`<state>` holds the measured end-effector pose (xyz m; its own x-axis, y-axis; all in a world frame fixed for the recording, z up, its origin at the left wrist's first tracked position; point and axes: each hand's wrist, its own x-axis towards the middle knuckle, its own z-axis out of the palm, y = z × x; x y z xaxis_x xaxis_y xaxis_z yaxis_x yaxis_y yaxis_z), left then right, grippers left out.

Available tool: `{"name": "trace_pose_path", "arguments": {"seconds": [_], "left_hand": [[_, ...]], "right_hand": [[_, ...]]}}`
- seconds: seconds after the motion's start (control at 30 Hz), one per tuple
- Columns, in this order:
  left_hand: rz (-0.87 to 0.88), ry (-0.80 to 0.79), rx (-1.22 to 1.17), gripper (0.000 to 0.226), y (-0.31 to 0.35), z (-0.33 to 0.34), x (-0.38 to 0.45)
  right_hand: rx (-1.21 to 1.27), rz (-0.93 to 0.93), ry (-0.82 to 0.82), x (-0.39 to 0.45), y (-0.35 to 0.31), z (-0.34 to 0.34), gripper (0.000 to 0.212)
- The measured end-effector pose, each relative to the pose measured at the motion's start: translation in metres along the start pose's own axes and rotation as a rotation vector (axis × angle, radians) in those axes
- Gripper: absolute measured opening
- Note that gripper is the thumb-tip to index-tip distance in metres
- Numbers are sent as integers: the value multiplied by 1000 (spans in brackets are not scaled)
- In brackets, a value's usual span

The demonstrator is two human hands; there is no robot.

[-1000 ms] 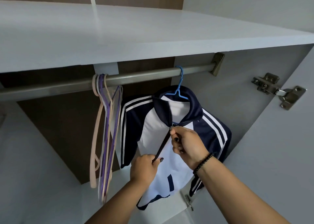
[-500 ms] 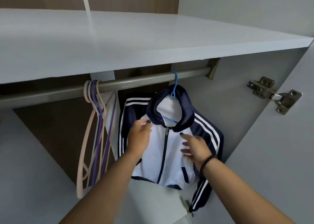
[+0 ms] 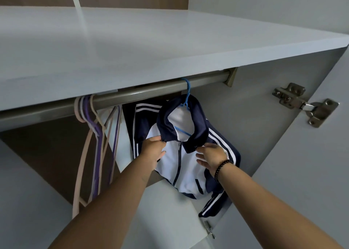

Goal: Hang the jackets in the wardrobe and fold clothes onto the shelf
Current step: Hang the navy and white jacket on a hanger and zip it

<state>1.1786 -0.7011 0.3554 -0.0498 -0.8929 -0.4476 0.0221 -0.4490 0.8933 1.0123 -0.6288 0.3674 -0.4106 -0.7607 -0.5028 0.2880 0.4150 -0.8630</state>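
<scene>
Jacket [image 3: 175, 165] is already up on a thin blue hanger [image 3: 187, 95] hooked on the metal rail [image 3: 151, 92], zipped, so one hung imo. Left hand [image 3: 154, 150] pinches the navy collar edge; right hand [image 3: 211, 157] has fingers spread just under the collar, prob touching it, hard to tell. Smooth, slick white/navy fabric w/ stripes. Bare plastic hangers [image 3: 94, 145] left of the jacket. Folding not started afaict.

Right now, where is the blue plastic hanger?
Head view, right of centre: the blue plastic hanger hooks the metal rail, carrying the navy-and-white jacket, right of the empty hangers.
</scene>
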Motion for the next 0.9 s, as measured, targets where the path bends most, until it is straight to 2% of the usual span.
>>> {"name": "trace_pose_path", "arguments": {"seconds": [0.1, 0.23, 0.5, 0.6, 0.67, 0.73, 0.83, 0.9], "left_hand": [[2, 1, -66, 27, -10, -4, 7], [-44, 23, -211, 14, -8, -2, 9], [-122, -47, -482, 45, -20, -14, -10], [-157, -65, -479, 37, -25, -14, -15], [-193, -80, -508, 32, -23, -9, -17], [-208, -105, -531, 33, -21, -4, -19], [-184, -101, -553, 35, -21, -4, -19], [-110, -70, -568, 35, -19, -7, -18]], "right_hand": [[41, -31, -49, 5, 7, -2, 42], [69, -117, -63, 5, 6, 5, 30], [282, -123, -129, -1, 15, -2, 48], [330, -115, -285, -13, 15, -5, 23], [393, -102, -378, -21, 15, 0, 28], [275, -146, -319, -22, 16, 7, 36], [28, -292, -78, -23, 13, 9, 12], [100, -273, -24, -22, 11, 1, 25]]}}
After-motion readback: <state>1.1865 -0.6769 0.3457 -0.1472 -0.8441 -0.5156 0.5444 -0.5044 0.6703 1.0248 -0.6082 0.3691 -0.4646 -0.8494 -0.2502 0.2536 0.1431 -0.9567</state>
